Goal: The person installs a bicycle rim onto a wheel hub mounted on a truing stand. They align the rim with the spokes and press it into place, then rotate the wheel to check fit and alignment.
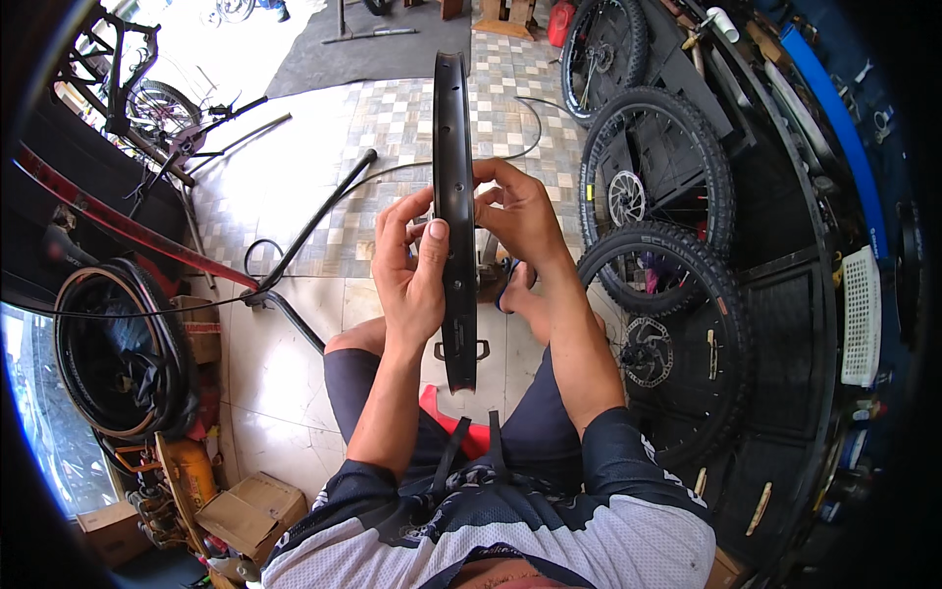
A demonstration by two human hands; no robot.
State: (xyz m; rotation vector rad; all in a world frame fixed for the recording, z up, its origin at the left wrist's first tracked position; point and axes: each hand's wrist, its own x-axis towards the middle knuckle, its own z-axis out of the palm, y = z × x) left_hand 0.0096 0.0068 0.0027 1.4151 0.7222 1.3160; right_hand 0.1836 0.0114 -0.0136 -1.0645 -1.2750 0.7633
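Note:
A black bicycle rim (453, 128) stands upright between my knees, turned edge-on, with a row of small holes along its channel. My left hand (405, 270) grips its left side, the thumb lying on the near face and the fingers behind. My right hand (527, 218) is at the right side of the rim, index finger and thumb curled together close to the rim wall. Whatever those fingertips hold is too small or hidden to tell. Partly behind the rim, a small black frame-shaped part (482, 349) shows low down.
Wheels with knobbly tyres (721, 167) lean along the right side, beside a white perforated basket (861, 314). A black stand with a long tube (319, 216) and a hose are on the tiled floor at left. Tyres (177, 344) and a cardboard box (253, 515) sit lower left.

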